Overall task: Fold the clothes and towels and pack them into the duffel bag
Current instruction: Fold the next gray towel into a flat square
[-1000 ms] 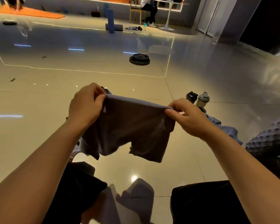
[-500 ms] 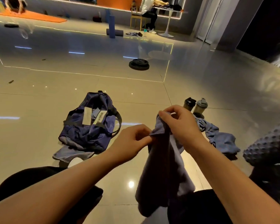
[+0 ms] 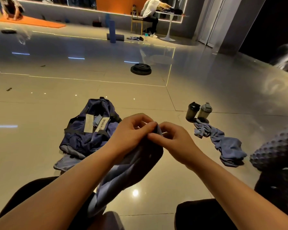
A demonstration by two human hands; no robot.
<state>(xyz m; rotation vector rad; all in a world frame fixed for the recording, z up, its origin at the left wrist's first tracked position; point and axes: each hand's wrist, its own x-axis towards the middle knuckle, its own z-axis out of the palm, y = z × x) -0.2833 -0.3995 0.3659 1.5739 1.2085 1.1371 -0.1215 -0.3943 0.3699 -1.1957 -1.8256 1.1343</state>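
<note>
I hold a blue-grey garment (image 3: 136, 165) folded in half, hanging down toward my lap. My left hand (image 3: 131, 131) and my right hand (image 3: 173, 138) meet at its top edge, and both pinch the cloth there with curled fingers. The navy duffel bag (image 3: 90, 131) lies on the floor to the left, its top open with a folded blue item inside beside white labels. A crumpled blue towel (image 3: 226, 143) lies on the floor to the right, apart from both hands.
Two dark shaker bottles (image 3: 198, 112) stand just beyond the towel. A knobbly dark ball (image 3: 276, 148) sits at the right edge. A black weight plate (image 3: 140, 69) lies farther out on the glossy tiles. A person sits at a table at the back.
The garment was held spread wide between both hands. My left hand swung right to meet my right hand, folding it in half. The duffel bag came into view.
</note>
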